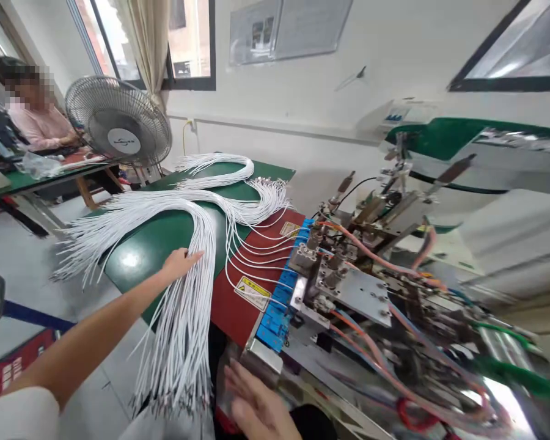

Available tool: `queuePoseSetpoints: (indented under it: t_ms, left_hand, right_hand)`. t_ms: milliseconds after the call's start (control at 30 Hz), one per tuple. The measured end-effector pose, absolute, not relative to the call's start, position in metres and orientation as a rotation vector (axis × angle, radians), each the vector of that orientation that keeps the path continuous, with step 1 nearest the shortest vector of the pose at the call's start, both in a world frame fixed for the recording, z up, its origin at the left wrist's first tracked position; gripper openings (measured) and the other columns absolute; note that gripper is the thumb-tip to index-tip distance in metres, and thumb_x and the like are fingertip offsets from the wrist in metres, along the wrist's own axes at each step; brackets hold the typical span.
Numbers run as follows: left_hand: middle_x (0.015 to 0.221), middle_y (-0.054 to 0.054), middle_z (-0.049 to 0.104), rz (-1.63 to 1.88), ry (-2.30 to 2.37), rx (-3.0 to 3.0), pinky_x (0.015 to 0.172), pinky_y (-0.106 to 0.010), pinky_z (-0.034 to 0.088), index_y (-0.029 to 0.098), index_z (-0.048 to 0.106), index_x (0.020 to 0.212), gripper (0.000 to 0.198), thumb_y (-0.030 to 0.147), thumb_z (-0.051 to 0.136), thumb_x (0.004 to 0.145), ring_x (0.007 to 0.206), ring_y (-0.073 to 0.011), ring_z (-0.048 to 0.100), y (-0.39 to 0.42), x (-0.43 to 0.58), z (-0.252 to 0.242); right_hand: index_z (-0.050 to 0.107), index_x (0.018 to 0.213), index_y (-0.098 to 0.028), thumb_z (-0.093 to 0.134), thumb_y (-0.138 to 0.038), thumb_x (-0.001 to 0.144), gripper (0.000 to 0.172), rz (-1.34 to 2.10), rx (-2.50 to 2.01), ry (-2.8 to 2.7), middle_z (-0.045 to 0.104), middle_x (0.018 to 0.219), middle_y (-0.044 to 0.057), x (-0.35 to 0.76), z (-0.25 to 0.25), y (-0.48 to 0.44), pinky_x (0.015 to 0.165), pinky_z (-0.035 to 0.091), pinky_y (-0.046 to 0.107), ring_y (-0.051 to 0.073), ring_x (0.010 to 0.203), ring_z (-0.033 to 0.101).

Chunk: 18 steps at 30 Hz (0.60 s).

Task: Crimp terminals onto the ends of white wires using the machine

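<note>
Bundle of thin white cables [200, 305], arched, ends splayed, draped over green table [142, 241]

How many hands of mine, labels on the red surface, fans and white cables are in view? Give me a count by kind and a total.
Hands: 2, left hand and right hand
Labels on the red surface: 2
Fan: 1
Total: 5
White cables overlap too much to count, so they are left out.

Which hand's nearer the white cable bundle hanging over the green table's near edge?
Left. The left hand is on the bundle, touching its upper part; the right hand is apart, right of its lower ends.
</note>
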State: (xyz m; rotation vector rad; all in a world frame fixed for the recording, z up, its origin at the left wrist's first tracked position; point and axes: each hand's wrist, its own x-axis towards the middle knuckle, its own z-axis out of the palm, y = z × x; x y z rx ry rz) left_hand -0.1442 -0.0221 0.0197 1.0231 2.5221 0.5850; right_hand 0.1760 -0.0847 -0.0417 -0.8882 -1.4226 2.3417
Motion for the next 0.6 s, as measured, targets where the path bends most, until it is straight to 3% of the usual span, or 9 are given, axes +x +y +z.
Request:
queuePoseSetpoints:
  t_ms: [100,233,367,467,600]
  left_hand:
    - [0.102,-0.02,0.063,0.662,2.461,0.949,0.073,-0.034,0.042,0.011,0.059,0.09,0.068,0.069,0.057,0.054,0.098,-0.0362,0.056,-0.018,-0.144,0.022]
    - [0.109,-0.021,0.059,0.863,2.327,0.83,0.076,-0.035,0.042,0.012,0.057,0.09,0.066,0.057,0.071,0.044,0.104,-0.0381,0.052,-0.018,-0.148,0.022]
    - [0.098,-0.013,0.065,1.152,1.997,0.682,0.069,-0.029,0.047,0.014,0.057,0.088,0.046,0.042,0.073,0.055,0.089,-0.0281,0.062,-0.027,-0.146,0.023]
    - [0.086,-0.009,0.068,1.342,1.684,0.549,0.062,-0.027,0.05,0.015,0.056,0.091,0.037,0.04,0.066,0.066,0.072,-0.0199,0.065,-0.04,-0.135,0.031]
    - [0.072,-0.01,0.068,1.413,1.354,0.43,0.06,-0.031,0.052,0.012,0.06,0.085,0.043,0.053,0.055,0.073,0.062,-0.0208,0.064,-0.067,-0.111,0.039]
  right_hand:
    - [0.057,0.113,-0.016,0.058,-0.048,0.072,0.052,2.251,-0.74,-1.511,0.059,0.115,0.011,0.11,-0.023,-0.089,0.095,0.035,0.039,0.026,0.109,0.051]
    - [0.055,0.107,-0.009,0.067,-0.041,0.065,0.054,2.164,-0.906,-1.398,0.064,0.103,0.012,0.057,-0.019,-0.099,0.086,0.042,0.038,0.026,0.094,0.058]
    - [0.058,0.098,-0.01,0.067,-0.032,0.062,0.043,2.163,-0.908,-1.424,0.066,0.092,0.009,0.054,-0.003,-0.1,0.078,0.045,0.037,0.023,0.083,0.06]
    - [0.059,0.098,-0.011,0.064,-0.027,0.064,0.039,2.191,-0.849,-1.419,0.066,0.092,0.008,0.062,0.025,-0.092,0.079,0.045,0.034,0.022,0.085,0.06]
    - [0.059,0.099,-0.01,0.059,-0.024,0.067,0.036,2.146,-0.856,-1.504,0.067,0.091,0.008,0.069,0.053,-0.076,0.075,0.046,0.032,0.022,0.086,0.059]
